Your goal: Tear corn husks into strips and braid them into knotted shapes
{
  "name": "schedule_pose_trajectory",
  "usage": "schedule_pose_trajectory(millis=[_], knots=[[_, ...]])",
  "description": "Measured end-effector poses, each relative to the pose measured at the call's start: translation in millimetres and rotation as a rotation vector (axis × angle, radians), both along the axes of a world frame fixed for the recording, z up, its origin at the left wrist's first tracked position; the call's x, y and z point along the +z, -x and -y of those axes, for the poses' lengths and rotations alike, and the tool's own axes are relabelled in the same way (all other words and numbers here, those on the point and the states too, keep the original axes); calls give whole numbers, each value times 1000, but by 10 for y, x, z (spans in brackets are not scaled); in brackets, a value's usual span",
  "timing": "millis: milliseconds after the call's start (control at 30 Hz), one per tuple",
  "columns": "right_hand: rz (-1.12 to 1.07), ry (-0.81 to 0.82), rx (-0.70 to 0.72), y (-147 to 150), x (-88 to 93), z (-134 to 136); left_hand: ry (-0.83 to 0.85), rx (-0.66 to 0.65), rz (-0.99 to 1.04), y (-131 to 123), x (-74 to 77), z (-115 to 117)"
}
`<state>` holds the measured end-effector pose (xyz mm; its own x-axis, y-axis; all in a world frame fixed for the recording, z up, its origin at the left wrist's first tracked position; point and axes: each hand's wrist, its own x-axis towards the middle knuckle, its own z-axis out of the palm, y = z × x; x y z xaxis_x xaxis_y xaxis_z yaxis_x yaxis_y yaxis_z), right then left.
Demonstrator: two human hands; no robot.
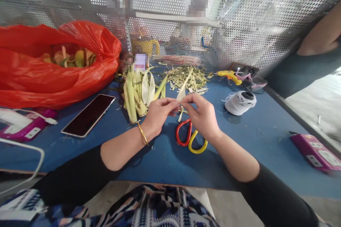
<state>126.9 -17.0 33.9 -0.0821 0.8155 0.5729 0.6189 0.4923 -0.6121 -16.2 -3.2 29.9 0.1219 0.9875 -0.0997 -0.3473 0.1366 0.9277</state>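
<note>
"So, what did the two hands have between them?"

"A pale husk strip. The left hand, with a gold bangle on its wrist, had its grip pinched shut on the strip's lower part. The right hand had its grip closed on the same strip just beside it, the fingertips of both hands nearly meeting."

"Where was the strip, then?"

"Held up off the blue tabletop, near its middle. Its upper end slanted away toward a heap of shredded strips at the back."

"Anything under the hands?"

"Scissors with one red and one yellow handle lay flat on the tabletop, partly hidden behind the right wrist."

"And to the sides?"

"Left of the hands lay a bundle of green-yellow husks, then a dark phone face up. Behind the phone a red plastic bag gaped open with scraps inside. To the right stood a spool of white thread, with a yellow glue gun farther back and a purple power strip near the right edge."

"And the backdrop?"

"A perforated metal screen ran along the back, and another person's arm showed at the top right, well apart from the strip."
</note>
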Motion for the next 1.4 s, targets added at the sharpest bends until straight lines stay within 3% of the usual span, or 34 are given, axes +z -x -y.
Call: schedule_pose_trajectory(millis=[433,800,900,1133,1400], knots=[[-295,65,-76,51,-23,-8,-72,-11,-51,-10,-19,16],[-460,239,57,19,-40,-57,-53,-14,-88,-7,-3,22],[-336,173,52,6,-47,-55,29,-6,-87,-10,4,20],[344,-281,75,-56,16,-22,129,-33,22,10,44,16],[451,-393,71,-78,28,-36,174,-46,65,20,67,24]])
